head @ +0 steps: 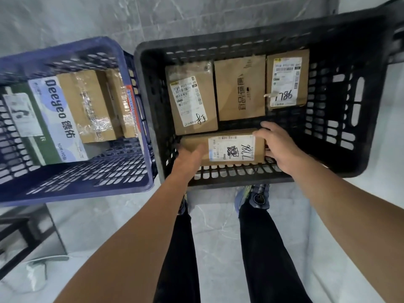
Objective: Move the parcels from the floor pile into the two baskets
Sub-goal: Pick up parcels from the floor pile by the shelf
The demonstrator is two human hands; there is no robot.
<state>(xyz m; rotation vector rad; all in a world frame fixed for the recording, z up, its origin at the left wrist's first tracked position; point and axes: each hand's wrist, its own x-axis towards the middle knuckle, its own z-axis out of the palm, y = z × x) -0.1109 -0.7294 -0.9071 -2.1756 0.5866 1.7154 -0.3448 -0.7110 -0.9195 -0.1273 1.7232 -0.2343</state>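
Three parcels [240, 88] fill the far row of the black basket [371, 106]. You are seating a fourth parcel [229, 149] against its near wall, left hand [190, 155] flat on one end, right hand [279, 145] curled round the other. Next, probably, let go and fetch more.
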